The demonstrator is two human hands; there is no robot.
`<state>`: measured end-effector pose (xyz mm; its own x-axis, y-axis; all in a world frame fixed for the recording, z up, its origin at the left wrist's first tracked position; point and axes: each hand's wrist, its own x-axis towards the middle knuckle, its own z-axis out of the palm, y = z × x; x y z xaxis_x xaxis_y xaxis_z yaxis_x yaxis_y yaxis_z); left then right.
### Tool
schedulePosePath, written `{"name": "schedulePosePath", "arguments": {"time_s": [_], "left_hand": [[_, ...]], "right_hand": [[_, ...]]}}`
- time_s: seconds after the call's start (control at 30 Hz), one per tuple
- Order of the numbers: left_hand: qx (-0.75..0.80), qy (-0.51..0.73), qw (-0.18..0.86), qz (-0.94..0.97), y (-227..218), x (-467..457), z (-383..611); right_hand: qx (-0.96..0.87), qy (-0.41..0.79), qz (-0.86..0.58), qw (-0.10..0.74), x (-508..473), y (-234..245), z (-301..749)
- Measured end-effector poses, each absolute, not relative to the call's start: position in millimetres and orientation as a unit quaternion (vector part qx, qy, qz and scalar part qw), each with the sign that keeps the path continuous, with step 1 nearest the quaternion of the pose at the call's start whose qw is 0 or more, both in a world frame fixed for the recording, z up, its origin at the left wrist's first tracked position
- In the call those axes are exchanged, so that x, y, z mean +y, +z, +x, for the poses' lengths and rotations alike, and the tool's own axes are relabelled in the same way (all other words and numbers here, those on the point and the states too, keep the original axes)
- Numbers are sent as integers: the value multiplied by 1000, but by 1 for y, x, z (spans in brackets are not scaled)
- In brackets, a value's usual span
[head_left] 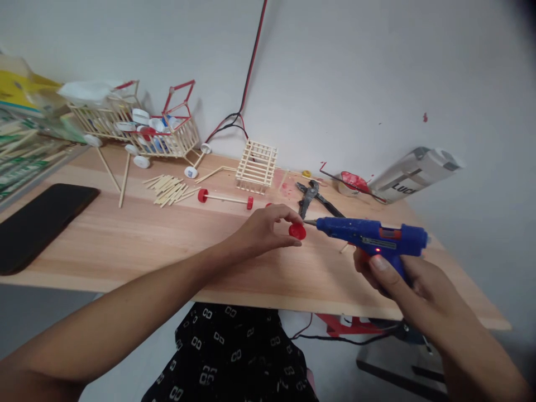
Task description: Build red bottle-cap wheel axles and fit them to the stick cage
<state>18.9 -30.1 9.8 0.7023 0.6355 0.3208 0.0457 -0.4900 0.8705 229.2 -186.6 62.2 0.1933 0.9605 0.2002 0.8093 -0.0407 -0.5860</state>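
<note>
Between the thumb and fingers of my left hand (268, 231) is a red bottle cap (297, 231), held above the tabletop with its inside partly showing. My right hand (402, 279) grips a blue glue gun (368, 233), whose small red light is lit. The gun's metal nozzle points left and is at the cap's upper edge; whether it touches, I cannot tell. Behind my left hand lies a stick axle (226, 197) with a red cap on each end. Farther back stands a small slatted stick basket (256, 166).
Pliers (310, 196) lie behind the glue gun. Cut sticks (171, 190) are piled at left, near a black phone (46, 223). Two stick carts hold caps and bags; the nearer cart (184, 137) is by the wall. A paint-stained cup (354, 183) and a bag (419, 173) stand at right.
</note>
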Motion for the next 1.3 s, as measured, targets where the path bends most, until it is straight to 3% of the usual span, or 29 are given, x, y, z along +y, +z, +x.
{"name": "schedulePosePath", "arguments": {"time_s": [0.23, 0.33, 0.5, 0.7, 1.1, 1.3], "left_hand": [[224, 313, 472, 793, 10, -29, 19], [227, 312, 473, 792, 11, -29, 19], [231, 313, 477, 788, 12, -30, 19], [241, 313, 472, 788, 16, -33, 19], [243, 309, 462, 795, 16, -36, 19], [241, 302, 484, 785, 17, -38, 18]], "right_hand": [[-607, 193, -687, 350, -197, 62, 218], [-640, 100, -682, 339, -197, 59, 226], [-575, -106, -773, 245, -193, 57, 272], [-514, -198, -823, 137, -198, 33, 347], [-452, -122, -881, 75, -186, -20, 381], [-517, -146, -833, 133, -184, -33, 401]]}}
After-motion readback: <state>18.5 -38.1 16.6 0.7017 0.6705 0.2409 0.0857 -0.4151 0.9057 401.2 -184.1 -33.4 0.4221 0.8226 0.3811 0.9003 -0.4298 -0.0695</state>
